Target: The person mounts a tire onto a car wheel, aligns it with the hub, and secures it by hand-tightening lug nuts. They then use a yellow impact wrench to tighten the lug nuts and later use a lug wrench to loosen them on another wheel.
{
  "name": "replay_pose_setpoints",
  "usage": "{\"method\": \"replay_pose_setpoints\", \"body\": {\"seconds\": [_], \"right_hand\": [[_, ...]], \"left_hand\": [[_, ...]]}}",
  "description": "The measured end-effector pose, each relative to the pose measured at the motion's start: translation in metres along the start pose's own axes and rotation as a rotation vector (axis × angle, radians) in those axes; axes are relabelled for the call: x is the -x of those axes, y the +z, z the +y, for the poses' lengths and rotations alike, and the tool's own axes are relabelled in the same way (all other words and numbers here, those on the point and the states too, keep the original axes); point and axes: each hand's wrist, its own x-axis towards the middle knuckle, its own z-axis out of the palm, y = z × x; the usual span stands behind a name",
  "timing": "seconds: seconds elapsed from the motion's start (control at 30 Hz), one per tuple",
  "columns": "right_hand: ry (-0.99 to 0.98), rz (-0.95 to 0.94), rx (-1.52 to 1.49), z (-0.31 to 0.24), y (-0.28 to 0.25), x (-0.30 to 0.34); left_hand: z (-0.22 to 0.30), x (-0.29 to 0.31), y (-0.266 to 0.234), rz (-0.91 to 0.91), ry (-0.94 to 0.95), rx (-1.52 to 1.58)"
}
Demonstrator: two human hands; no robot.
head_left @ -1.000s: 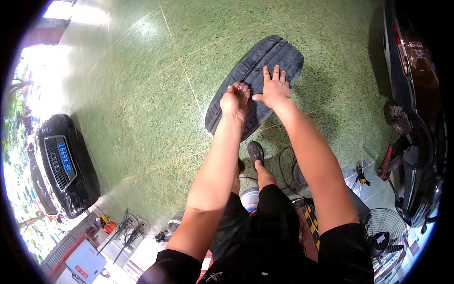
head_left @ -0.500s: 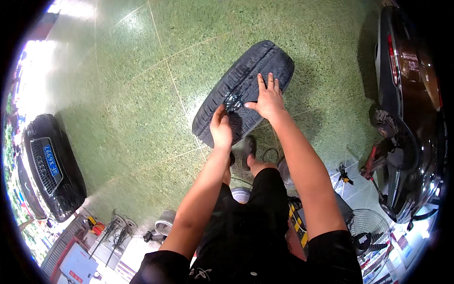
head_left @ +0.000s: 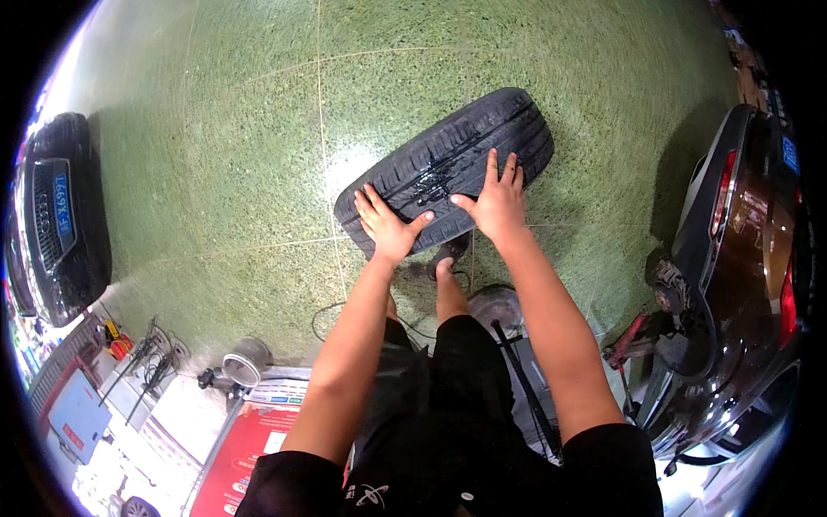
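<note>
A black car tyre [head_left: 448, 155] stands on its tread in front of me, slanting up toward the right. Across the middle of the tread lies a shiny wet patch [head_left: 433, 183] with small bubbles. My left hand [head_left: 385, 226] lies on the tread to the left of that patch, fingers spread. On the other side of it, my right hand [head_left: 500, 200] rests on the tread, thumb pointing at the patch and fingers stretched away from me. Neither hand grips anything. The tyre's underside is hidden.
The floor [head_left: 233, 155] is green speckled stone with pale joint lines. A dark car [head_left: 65, 215] stands at the left. At the right a brown car [head_left: 741, 302] has a wheel off, with a red jack [head_left: 627, 340] beside it. A grey bucket-like container [head_left: 246, 362] is near my left forearm.
My left hand has moved left off the wet patch and opened flat on the tread. The tyre leans closer to level in the view, and my right hand stays on it.
</note>
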Motion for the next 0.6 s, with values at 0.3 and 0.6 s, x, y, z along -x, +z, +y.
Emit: {"method": "replay_pose_setpoints", "body": {"seconds": [0.3,0.6], "right_hand": [[-0.012,0.006,-0.032,0.0018,-0.0014,0.0006],[-0.009,0.029,0.007,0.0023,0.0020,0.0010]], "left_hand": [[-0.0038,-0.0012,0.0056,0.037,0.034,0.022],[-0.0046,-0.0006,0.0067,-0.010,0.007,0.044]]}}
